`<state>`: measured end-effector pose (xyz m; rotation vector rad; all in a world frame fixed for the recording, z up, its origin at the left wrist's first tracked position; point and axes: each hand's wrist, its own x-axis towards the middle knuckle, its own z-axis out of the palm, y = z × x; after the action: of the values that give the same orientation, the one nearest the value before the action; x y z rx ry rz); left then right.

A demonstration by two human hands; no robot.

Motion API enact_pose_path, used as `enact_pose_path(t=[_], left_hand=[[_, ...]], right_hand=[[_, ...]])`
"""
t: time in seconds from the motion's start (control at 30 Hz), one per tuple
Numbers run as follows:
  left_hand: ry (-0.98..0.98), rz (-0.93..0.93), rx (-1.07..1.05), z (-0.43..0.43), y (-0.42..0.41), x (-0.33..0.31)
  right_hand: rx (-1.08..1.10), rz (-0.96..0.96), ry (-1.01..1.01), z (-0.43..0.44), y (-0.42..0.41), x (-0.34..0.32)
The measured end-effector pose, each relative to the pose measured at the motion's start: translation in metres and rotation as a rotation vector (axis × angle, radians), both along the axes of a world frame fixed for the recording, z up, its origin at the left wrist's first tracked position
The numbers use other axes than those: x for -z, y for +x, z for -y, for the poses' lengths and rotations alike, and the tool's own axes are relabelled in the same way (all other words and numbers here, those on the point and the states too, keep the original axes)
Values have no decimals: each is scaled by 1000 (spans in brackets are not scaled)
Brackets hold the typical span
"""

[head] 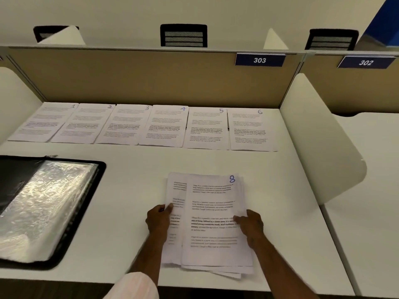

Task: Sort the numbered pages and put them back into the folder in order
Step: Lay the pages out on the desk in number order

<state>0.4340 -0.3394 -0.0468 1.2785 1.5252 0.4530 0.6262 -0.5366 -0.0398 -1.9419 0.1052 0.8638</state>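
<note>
Both hands hold the stack (207,234): left hand (158,219) pinches its left edge, right hand (251,226) grips its right edge. It lies right of the open folder (95,182), page 8 (213,199) on top. I think sorting is half done. Next I must find page 7. Farther back than the folder, six pages (164,126) lie in a row, 1 to 6. One folder, one stack; its sheets I cannot count.

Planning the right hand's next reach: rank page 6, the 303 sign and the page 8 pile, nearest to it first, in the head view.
1. Page 8 pile, held in the right hand.
2. Page 6, back row's right end.
3. 303 sign, on the partition.
</note>
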Motion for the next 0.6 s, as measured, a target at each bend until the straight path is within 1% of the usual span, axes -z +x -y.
enact_pose_path(t=[0.07, 0.13, 0.3, 0.33, 0.4, 0.43, 0.47, 0.5, 0.57, 0.6], left_hand=[[48, -71, -2, -18, -15, -2], [86, -142, -14, -36, -31, -3], [100, -228, -75, -60, -51, -3], [147, -274, -69, -58, -49, -6], [323, -324, -61, -47, -37, -13], [395, -293, -32, -37, -28, -18], [415, -211, 24, -27, -17, -22], [345, -113, 105, -16, -5, -26], [5, 103, 273, 11, 17, -36], [-124, 169, 339, 22, 25, -37]], right_hand=[[28, -15, 58, 9, 12, 3], [-16, -4, 98, 22, 26, 7], [-11, -75, 219, 48, 46, -1], [-13, -97, 243, 49, 47, -4], [-45, -122, 265, 50, 47, -4], [-58, -128, 270, 48, 46, -5], [-63, -134, 278, 46, 45, -6], [-65, -135, 281, 43, 44, -7], [-70, -132, 282, 37, 40, -11], [-72, -130, 283, 35, 40, -12]])
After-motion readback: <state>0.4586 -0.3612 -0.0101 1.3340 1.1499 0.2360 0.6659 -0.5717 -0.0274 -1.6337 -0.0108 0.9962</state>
